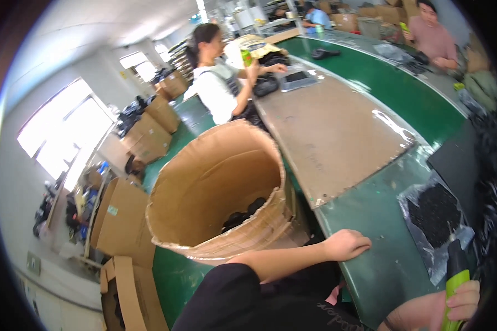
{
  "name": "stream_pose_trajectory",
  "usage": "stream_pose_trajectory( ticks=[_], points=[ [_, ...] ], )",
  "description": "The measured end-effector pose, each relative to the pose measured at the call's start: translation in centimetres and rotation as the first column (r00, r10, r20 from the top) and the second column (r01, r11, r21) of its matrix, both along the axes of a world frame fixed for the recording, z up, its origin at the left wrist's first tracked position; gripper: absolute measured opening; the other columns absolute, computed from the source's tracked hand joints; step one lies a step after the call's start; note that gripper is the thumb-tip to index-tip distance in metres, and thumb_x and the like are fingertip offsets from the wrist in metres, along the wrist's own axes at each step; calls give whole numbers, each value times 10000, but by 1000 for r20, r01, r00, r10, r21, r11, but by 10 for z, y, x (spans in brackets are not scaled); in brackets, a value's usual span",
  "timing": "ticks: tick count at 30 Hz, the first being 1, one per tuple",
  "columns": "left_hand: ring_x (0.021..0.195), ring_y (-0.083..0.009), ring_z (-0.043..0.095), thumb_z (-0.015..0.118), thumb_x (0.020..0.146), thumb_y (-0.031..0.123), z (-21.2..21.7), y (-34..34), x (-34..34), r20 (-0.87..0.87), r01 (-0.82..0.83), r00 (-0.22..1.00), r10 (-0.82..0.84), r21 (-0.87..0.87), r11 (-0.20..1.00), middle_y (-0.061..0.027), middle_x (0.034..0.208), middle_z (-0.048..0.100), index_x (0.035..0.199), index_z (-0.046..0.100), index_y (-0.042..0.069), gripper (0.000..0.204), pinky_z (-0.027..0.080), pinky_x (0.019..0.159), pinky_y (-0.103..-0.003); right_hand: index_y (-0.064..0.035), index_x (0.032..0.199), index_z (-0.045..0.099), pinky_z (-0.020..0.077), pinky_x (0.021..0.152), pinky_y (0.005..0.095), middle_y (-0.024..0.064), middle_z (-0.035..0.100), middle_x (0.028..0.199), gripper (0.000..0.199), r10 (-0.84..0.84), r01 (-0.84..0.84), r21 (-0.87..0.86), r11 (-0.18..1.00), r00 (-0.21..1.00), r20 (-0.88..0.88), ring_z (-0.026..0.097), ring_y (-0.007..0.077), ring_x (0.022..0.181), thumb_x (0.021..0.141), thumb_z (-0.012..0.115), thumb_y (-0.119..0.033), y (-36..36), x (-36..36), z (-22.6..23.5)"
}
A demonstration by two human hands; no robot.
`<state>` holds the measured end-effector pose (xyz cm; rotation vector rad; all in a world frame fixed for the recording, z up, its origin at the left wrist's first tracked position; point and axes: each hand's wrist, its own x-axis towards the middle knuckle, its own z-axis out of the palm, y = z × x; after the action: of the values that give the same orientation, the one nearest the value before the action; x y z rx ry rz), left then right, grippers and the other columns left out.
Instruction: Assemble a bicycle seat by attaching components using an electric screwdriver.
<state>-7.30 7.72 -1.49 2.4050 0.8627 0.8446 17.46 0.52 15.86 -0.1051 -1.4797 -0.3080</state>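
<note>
My left hand (348,244) rests at the edge of the green worktable (370,287), its fingers curled into a loose fist with nothing visible in them. At the lower right, my right hand (463,302) is wrapped round a lime-green handheld tool (457,281) with a black front end. The black end points at a clear plastic bag (433,270), on which lies a heap of small black bits (435,215). The kind of tool cannot be made out.
A large open cardboard drum (215,149) with black pieces (243,215) stands left of the table. A brown board (337,132) covers the table beyond. One co-worker (218,83) stands past the drum; another (433,41) is across the green belt (381,77). Cardboard boxes (146,138) line the left.
</note>
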Motion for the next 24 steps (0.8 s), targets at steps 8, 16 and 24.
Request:
stream_pose_trajectory(
  ticks=[8, 16, 24],
  points=[
    [669, -294, 602, 602, 842, 137, 0, 1, -5, -67, -48, 997, 47, -12, 999, -119, 713, 600, 905, 643, 73, 99, 489, 622, -375, -72, 1108, 407, 449, 498, 342, 98, 531, 741, 392, 268, -263, -80, 962, 962, 60, 538, 210, 547, 862, 594, -313, -6, -5, 11],
    [664, -289, 609, 621, 826, 114, 0, 2, 2, -61, -47, 997, 44, -48, 998, -111, 733, 624, 889, 663, 70, 87, 494, 620, -364, -35, 531, 496, 515, 441, 286, 64, 523, 443, 196, 556, -546, -108, 831, 821, 125, 535, 164, 375, 641, 651, 12, -19, -19, 32],
    [658, -284, 608, 632, 815, 95, -2, 3, 3, -58, -22, 998, 21, -22, 1000, -112, 749, 632, 891, 666, 68, 87, 492, 606, -358, -172, 729, 483, 375, 494, 401, 138, 546, 726, 164, 669, -724, -119, 680, 544, 506, 523, 265, 580, 868, 470, -256, -29, -18, 4]
  ],
)
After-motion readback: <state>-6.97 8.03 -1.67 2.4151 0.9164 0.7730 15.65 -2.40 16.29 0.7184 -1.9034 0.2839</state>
